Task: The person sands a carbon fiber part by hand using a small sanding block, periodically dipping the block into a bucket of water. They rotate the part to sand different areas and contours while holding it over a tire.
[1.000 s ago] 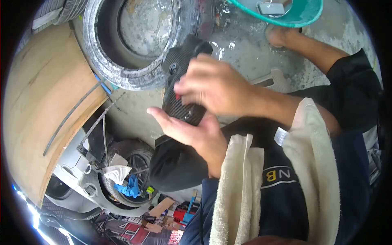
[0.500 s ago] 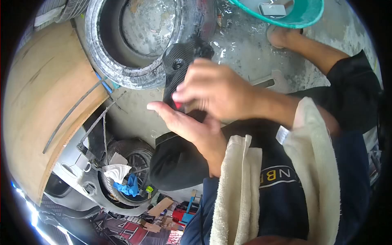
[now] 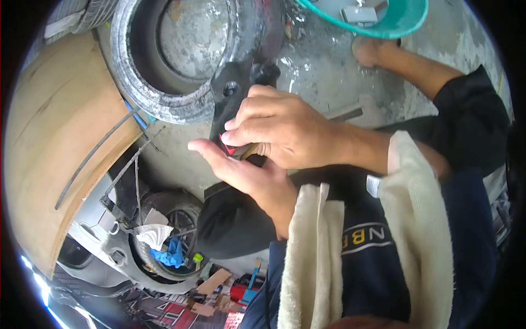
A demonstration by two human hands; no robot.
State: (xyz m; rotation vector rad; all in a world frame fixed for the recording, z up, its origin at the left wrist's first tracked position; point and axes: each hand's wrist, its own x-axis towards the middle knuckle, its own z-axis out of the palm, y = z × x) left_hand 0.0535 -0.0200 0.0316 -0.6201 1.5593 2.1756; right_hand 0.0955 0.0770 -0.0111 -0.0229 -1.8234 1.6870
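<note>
My right hand [image 3: 287,129] is closed in a pinch on a small red piece [image 3: 228,145] against the face of a dark carbon-patterned part [image 3: 227,107]. Under the lower end of that part lies my left hand [image 3: 241,172], its thumb stretched out to the left and its palm supporting the part. The upper end of the dark part, with a round hole, overlaps the rim of a worn tire. My fingers hide much of the red piece and the part's lower end.
The tire [image 3: 164,104] lies on the wet floor ahead. A teal basin [image 3: 408,27] with a grey block is at upper right. A large tan board [image 3: 60,126] stands left. Lower left are a wheel [image 3: 186,219], a blue glove [image 3: 169,253] and cardboard pieces. A towel [image 3: 422,219] hangs over my chest.
The view has shifted slightly. My right hand has slowed from a blur, and more of the red piece now shows between the fingers and the dark part.
</note>
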